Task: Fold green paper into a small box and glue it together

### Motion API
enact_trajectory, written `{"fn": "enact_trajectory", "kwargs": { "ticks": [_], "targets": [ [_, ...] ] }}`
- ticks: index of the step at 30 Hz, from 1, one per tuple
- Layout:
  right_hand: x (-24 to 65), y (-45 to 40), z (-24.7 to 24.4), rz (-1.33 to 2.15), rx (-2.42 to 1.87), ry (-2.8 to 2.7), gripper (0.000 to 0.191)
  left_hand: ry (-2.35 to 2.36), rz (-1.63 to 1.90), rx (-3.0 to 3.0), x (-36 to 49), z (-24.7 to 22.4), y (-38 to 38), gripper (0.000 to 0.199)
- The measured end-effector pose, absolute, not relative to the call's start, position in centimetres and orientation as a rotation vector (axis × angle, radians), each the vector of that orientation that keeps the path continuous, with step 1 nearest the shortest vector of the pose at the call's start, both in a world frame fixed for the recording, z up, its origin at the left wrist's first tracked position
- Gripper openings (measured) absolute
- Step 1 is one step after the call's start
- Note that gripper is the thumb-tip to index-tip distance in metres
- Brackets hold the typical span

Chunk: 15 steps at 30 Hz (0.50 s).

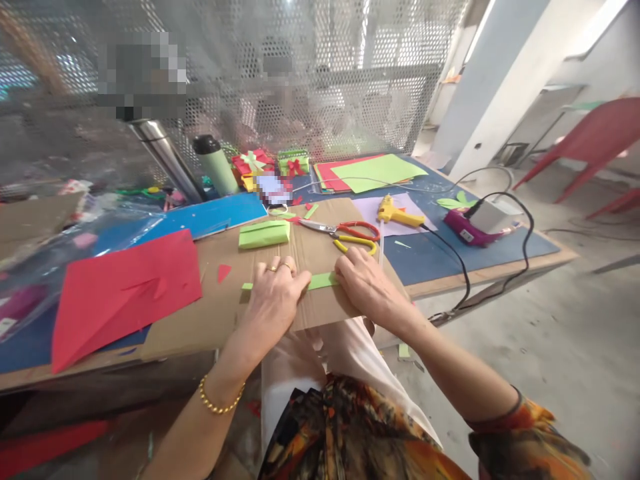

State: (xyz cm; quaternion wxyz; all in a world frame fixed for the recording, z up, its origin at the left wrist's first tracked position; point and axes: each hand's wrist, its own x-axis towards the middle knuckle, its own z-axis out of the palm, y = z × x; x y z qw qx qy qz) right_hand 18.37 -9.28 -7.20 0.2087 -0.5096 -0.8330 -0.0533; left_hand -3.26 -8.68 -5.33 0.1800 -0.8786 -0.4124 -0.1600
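A narrow green paper strip (pixel 323 281) lies across the cardboard sheet (pixel 220 320) in front of me. My left hand (pixel 277 293), with rings on its fingers, presses down over the strip's left part, fingers curled. At the strip's right end, my right hand (pixel 363 280) grips it with bent fingers. Just beyond the hands sits a small folded green paper packet (pixel 264 234). Scissors (pixel 345 231) with one red and one yellow handle loop lie partly open on the cardboard. Behind the right hand, a yellow glue gun (pixel 399 213) rests on pale purple paper.
Red paper (pixel 130 287) covers the table's left side near a blue folder (pixel 215 215). A steel flask (pixel 167 160) and a green bottle (pixel 216 165) stand behind. Coloured sheets (pixel 383 172) lie at the back. Cables run to a purple power strip (pixel 470 230) at right.
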Motion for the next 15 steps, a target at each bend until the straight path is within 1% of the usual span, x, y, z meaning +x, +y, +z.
{"fn": "enact_trajectory", "kwargs": {
  "ticks": [2, 6, 8, 11, 12, 15],
  "targets": [
    [18.3, -9.3, -7.1, -0.166, -1.435, -2.329, 0.021, -1.075, -0.439, -2.46, -3.1, -5.4, -9.0, 0.029],
    [18.3, -9.4, -7.0, -0.185, -1.468, -2.361, 0.021, -0.973, -0.42, -2.488, -3.0, -5.6, -9.7, 0.032],
    [18.2, -9.4, -7.0, -0.209, -1.482, -2.365, 0.021, -0.972, -0.429, -2.479, -3.0, -5.8, -10.0, 0.03],
    [18.2, -9.5, -6.9, -0.219, -1.494, -2.366, 0.022, -1.03, -0.438, -2.45, -2.8, -6.1, -10.8, 0.021],
    [18.2, -9.5, -6.9, -0.212, -1.499, -2.371, 0.021, -1.054, -0.434, -2.439, -2.6, -6.1, -11.1, 0.028],
    [18.4, -9.6, -6.6, -0.178, -1.513, -2.398, 0.02, -1.077, -0.42, -2.421, -2.1, -6.3, -12.1, 0.058]
  ]
}}
